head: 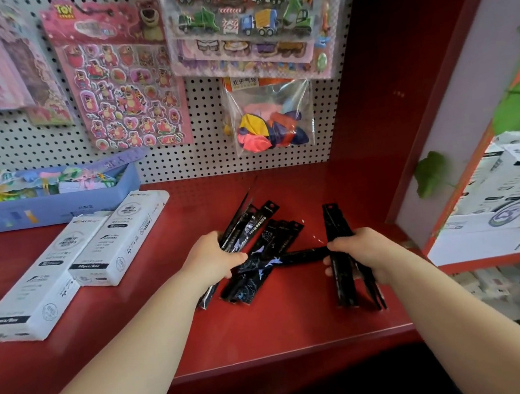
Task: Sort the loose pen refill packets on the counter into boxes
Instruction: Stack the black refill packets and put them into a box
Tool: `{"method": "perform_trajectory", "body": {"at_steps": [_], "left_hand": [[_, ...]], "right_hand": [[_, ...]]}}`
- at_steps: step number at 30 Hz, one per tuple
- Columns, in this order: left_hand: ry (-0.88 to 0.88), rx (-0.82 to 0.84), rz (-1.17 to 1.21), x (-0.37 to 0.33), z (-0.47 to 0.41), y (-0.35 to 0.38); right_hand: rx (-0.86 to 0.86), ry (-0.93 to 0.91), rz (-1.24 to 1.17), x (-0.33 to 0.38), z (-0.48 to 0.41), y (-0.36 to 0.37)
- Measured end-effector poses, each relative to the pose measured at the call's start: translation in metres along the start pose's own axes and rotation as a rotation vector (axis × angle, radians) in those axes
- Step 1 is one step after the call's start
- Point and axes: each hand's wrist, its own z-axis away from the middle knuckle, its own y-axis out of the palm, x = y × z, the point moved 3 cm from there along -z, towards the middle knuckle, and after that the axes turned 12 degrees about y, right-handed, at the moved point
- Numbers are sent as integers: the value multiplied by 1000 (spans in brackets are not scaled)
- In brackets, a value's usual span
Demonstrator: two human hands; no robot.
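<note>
We note left hand (213, 256), right hand (362, 250) each gripping slim black plastic refill packets (335, 221); white cardboard boxes (119, 240) beside, on red surface (281, 323)

We are in a stationery shop: packaged sticker sheets (124, 82) and a balloon bag (271, 115) hang on a pegboard (209, 157) above the red counter (297, 321).

Sticker sheets (124, 82); balloon packet (271, 118); blue tray (61, 208)
</note>
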Motion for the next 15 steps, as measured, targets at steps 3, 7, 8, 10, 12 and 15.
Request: {"method": "perform_trajectory", "body": {"at_steps": [3,7,8,10,12,15], "left_hand": [[-35,-21,104,3,2,0],[-70,-21,172,1,-2,6],[-85,4,160,-1,-4,9],[-96,58,160,-3,-5,15],[-99,66,190,-7,-5,17],[-134,33,245,-4,-8,18]], "right_hand": [[-31,-36,-65,8,-4,12],[-47,-26,-103,13,-8,33],[-44,-22,-112,16,-10,37],[-14,-9,-129,22,-11,43],[23,6,-143,29,-11,49],[102,25,-244,33,-12,54]]}}
